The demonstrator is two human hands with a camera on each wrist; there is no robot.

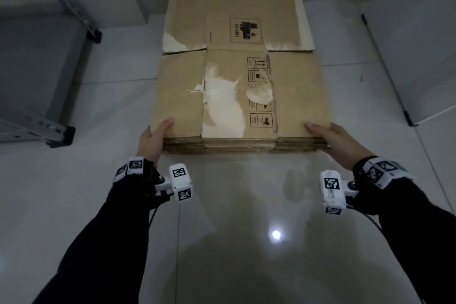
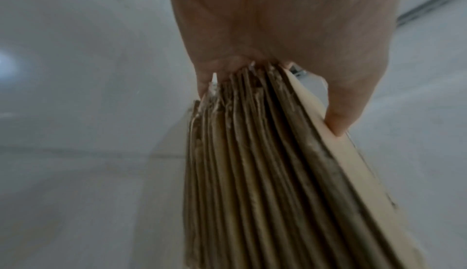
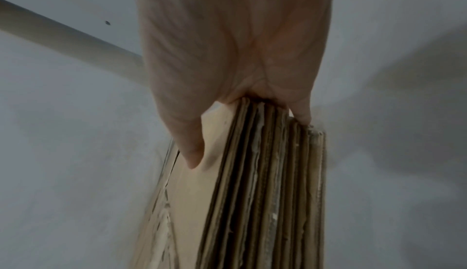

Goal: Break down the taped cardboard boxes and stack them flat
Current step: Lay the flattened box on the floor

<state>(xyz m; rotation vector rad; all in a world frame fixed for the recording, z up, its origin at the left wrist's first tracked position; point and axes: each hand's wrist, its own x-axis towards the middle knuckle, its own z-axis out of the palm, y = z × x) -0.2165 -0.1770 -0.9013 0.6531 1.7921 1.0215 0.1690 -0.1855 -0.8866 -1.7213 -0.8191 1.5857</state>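
I have both hands clamped on the near edge of the thick stack of flattened brown cardboard boxes (image 1: 237, 96), which fills the middle of the head view and reaches toward the top of the frame. My left hand (image 1: 154, 139) takes the stack's lower-left corner and my right hand (image 1: 332, 139) takes its lower-right corner, so the two are well apart, one at each end of that edge. I judge this wide hold is there to keep the many loose sheets square and stop them fanning out.

In the left wrist view my thumb (image 2: 338, 113) lies on the top sheet while the rest of the hand wraps under the layered edges; the right wrist view shows the mirror of it, thumb (image 3: 192, 149) pressed on the top face. That pinch from above and below squeezes the layers together.

The top sheet shows printed handling symbols (image 1: 260, 92) at centre frame and pale torn patches where tape seems to have come away. I cannot tell whether the stack rests on the glossy white tiled floor (image 1: 222, 242) or is slightly raised. The breaking down looks finished; what remains, I judge, is settling the pile.
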